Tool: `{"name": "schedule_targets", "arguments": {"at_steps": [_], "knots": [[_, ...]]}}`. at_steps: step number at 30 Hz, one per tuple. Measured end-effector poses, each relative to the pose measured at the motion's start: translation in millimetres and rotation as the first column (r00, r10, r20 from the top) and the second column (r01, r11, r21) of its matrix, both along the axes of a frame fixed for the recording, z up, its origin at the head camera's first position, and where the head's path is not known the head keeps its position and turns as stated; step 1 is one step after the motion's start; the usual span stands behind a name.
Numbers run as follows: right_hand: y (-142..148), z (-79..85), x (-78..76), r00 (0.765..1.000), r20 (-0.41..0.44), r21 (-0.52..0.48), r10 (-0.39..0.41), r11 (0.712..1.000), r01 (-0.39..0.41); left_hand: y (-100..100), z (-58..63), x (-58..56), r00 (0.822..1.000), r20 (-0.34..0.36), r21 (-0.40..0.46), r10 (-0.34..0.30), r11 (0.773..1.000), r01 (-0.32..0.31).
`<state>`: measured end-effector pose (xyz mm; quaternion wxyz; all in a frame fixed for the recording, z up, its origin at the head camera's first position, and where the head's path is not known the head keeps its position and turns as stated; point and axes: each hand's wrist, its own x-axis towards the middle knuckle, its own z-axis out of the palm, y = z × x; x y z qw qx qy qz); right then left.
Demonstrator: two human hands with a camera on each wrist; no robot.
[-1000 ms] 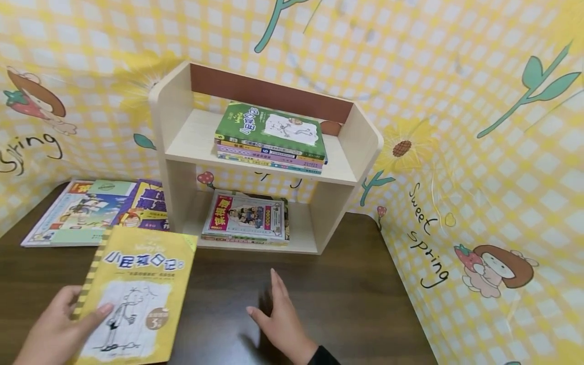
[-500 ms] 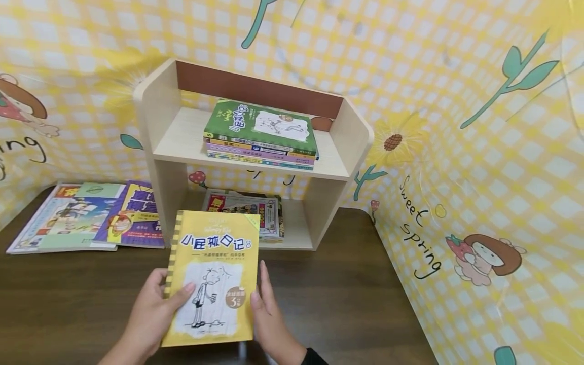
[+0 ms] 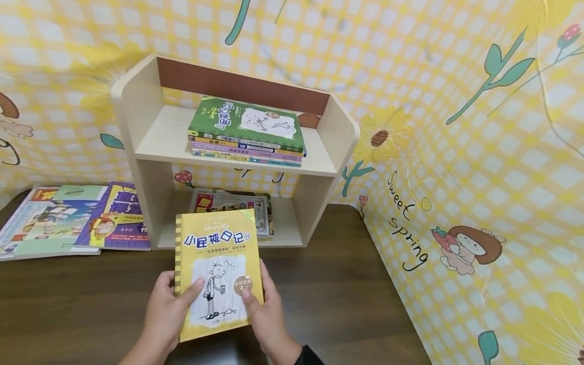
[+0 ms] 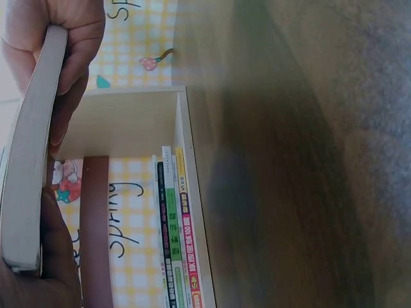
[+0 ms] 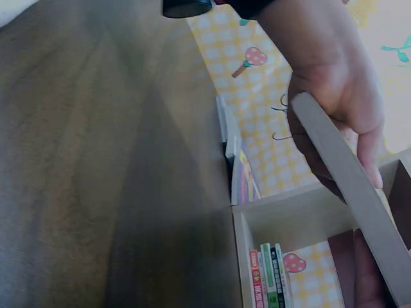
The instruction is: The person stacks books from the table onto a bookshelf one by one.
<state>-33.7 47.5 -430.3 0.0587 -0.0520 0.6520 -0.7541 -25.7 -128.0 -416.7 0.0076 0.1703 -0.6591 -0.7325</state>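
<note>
A yellow book (image 3: pixel 219 233) with a cartoon figure on its cover is held up over the dark table, front cover facing me. My left hand (image 3: pixel 166 306) grips its left edge, thumb on the cover and fingers behind. On the opposite side my right hand (image 3: pixel 269 314) holds the lower right edge, thumb across the round badge. In the left wrist view the page edge of the book (image 4: pixel 32 147) shows between both hands. The right wrist view also catches the book (image 5: pixel 353 186) edge-on. Fingers behind the book are partly hidden.
A two-tier wooden shelf (image 3: pixel 315 213) stands behind the book. Its upper tier bears a stack of books topped by a green one (image 3: pixel 248 121); more books (image 3: pixel 262 208) lie below, partly covered. Magazines (image 3: pixel 59 218) lie left of the shelf on the table (image 3: pixel 342 294).
The yellow book has moved right, from the left side to in front of the shelf. My right hand, apart from it at first, has taken hold of its right edge.
</note>
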Motion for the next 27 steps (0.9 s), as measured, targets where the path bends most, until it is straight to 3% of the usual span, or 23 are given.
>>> {"name": "schedule_targets", "arguments": {"at_steps": [4, 8, 12, 16, 20, 27], "knots": [[3, 6.9, -5.7, 0.999, 0.048, 0.009, 0.004, 1.000, -0.004, -3, -1.8, -0.4, 0.999, 0.020, 0.022, -0.043, 0.999, 0.042], [12, 13.2, -13.5, 0.995, 0.076, -0.021, 0.058, 0.998, -0.057, -14, -2.6, -3.3, 0.986, 0.007, 0.013, -0.167, 0.986, 0.166], [24, 14.6, -18.7, 0.990, 0.090, -0.031, 0.108, 0.994, -0.106, -36, -6.0, -6.3, 0.953, -0.049, -0.047, -0.298, 0.954, 0.296], [37, 11.7, -21.1, 0.983, 0.103, -0.032, 0.151, 0.988, -0.149, -60, -10.9, -10.4, 0.908, -0.129, -0.163, -0.398, 0.912, 0.377], [45, 7.3, -22.7, 0.975, 0.114, -0.033, 0.189, 0.982, -0.186, -75, -12.4, -16.1, 0.887, -0.141, -0.291, -0.440, 0.875, 0.388], [56, 8.5, -25.1, 0.943, 0.121, -0.040, 0.309, 0.951, -0.306, -84, -4.2, -24.3, 0.905, -0.097, -0.481, -0.413, 0.816, 0.321]]}}
